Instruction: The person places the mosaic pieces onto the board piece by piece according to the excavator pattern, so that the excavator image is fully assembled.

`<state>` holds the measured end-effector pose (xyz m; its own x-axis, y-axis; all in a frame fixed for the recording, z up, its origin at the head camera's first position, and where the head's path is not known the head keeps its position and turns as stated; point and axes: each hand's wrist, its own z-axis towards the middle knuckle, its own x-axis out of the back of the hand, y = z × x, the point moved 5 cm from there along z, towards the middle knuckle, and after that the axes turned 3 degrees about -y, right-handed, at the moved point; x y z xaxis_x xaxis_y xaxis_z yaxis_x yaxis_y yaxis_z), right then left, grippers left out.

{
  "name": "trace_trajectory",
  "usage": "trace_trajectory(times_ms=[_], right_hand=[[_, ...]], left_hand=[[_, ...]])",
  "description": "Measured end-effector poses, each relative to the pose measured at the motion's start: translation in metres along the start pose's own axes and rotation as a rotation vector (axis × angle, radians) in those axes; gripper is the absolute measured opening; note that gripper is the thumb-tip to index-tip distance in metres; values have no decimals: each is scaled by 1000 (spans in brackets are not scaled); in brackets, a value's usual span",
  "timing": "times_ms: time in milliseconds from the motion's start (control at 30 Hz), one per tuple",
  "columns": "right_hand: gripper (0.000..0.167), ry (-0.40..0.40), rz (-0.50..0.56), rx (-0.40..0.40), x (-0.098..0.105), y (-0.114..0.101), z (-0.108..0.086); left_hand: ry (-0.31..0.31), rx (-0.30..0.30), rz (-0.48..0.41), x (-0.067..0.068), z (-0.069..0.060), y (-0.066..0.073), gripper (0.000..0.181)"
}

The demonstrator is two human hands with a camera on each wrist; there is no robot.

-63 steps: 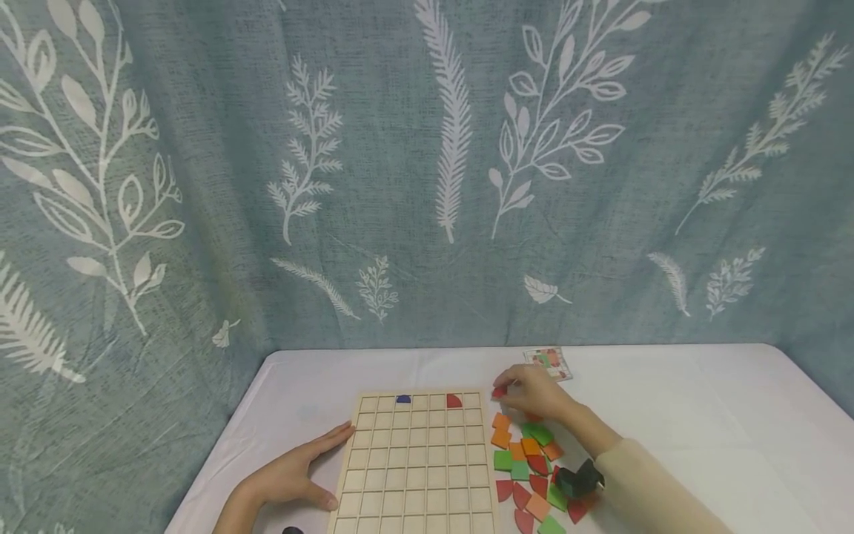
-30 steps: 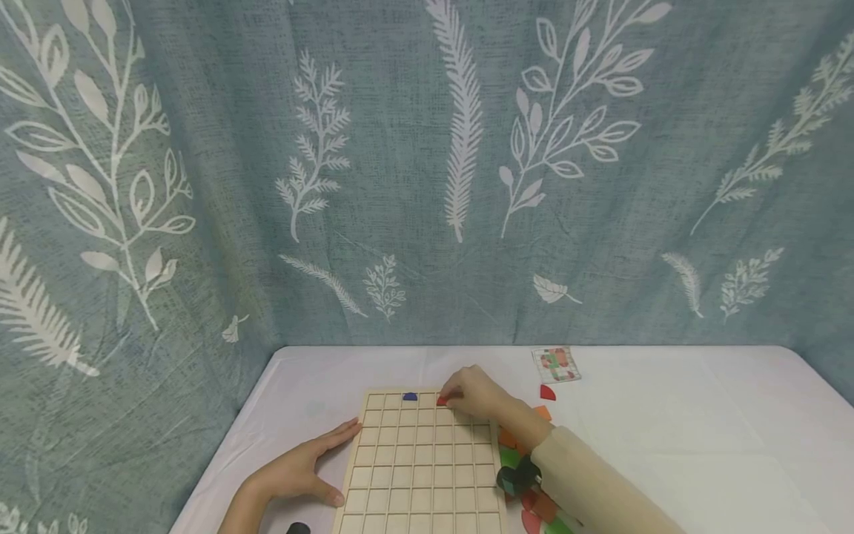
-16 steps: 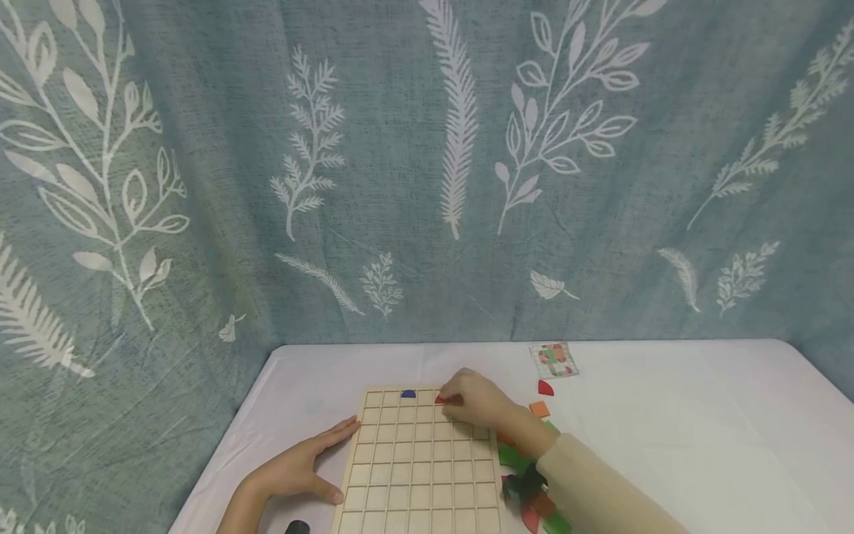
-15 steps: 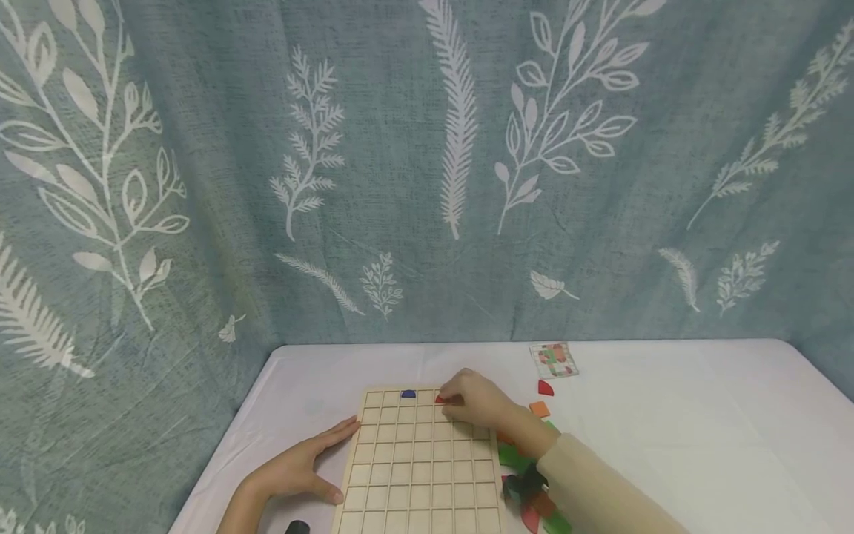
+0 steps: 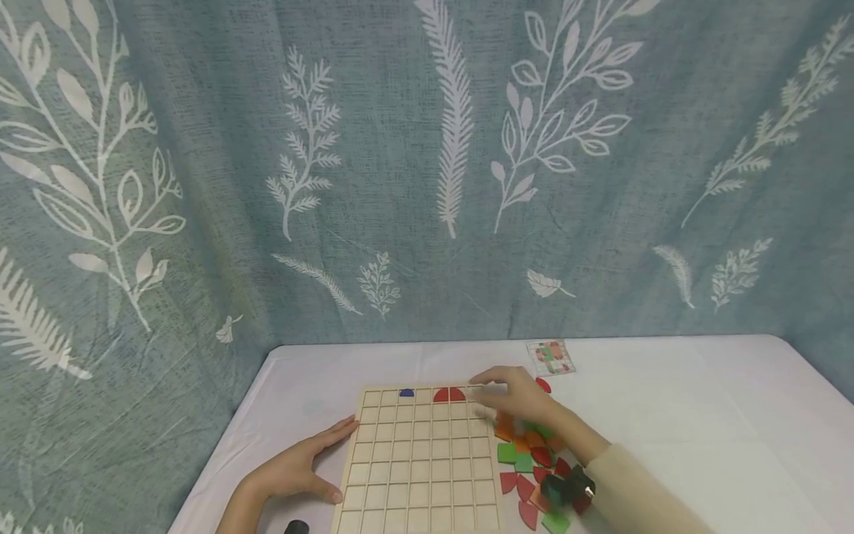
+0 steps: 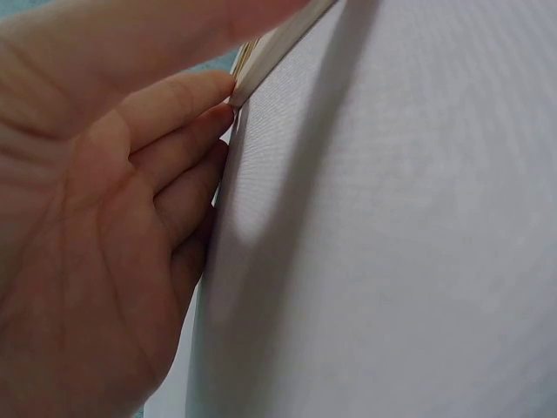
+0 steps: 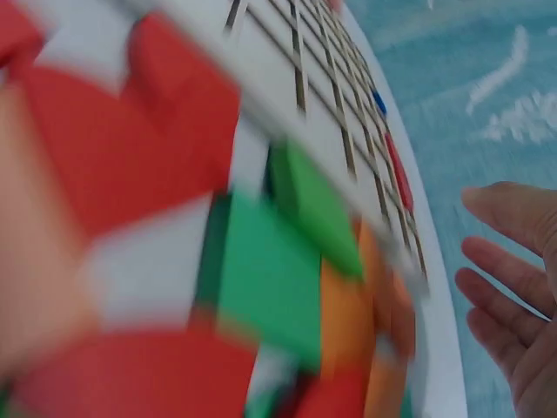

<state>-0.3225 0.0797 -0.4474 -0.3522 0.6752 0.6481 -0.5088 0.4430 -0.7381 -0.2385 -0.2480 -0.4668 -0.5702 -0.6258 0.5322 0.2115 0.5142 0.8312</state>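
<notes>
A wooden grid board (image 5: 410, 452) lies on the white table. In its far row sit a blue half-round piece (image 5: 406, 393) and, further right, two red quarter-round pieces (image 5: 449, 395) side by side, forming a half circle. My left hand (image 5: 296, 467) rests along the board's left edge, fingertips and thumb touching it; the left wrist view shows the fingers (image 6: 174, 148) straight against the rim. My right hand (image 5: 517, 393) hovers at the board's far right corner, fingers apart and holding nothing. In the right wrist view that hand (image 7: 518, 279) also appears with nothing in it.
Right of the board lies a loose heap of red quarter-rounds, green squares (image 5: 507, 452) and orange squares, partly hidden by the black wrist camera (image 5: 567, 487). A printed pattern card (image 5: 551, 357) lies behind, near a single red piece (image 5: 543, 385). A patterned curtain (image 5: 400, 185) hangs behind.
My right hand has brought a red quarter-round from the right to the board's far row, beside the other red one, let go and drawn back to the right. The left hand stays put.
</notes>
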Motion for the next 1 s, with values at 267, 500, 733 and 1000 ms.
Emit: trace_trajectory(times_ms=[267, 500, 733, 1000], right_hand=[[24, 60, -48, -43, 29, 28, -32], [21, 71, -103, -32, 38, 42, -52], [24, 28, -123, -24, 40, 47, -62], [23, 0, -139, 28, 43, 47, -67]], left_hand=[[4, 23, 28, 3, 0, 1, 99], [4, 26, 28, 1, 0, -1, 98], [2, -6, 18, 1, 0, 0, 97], [-5, -3, 46, 1, 2, 0, 99]])
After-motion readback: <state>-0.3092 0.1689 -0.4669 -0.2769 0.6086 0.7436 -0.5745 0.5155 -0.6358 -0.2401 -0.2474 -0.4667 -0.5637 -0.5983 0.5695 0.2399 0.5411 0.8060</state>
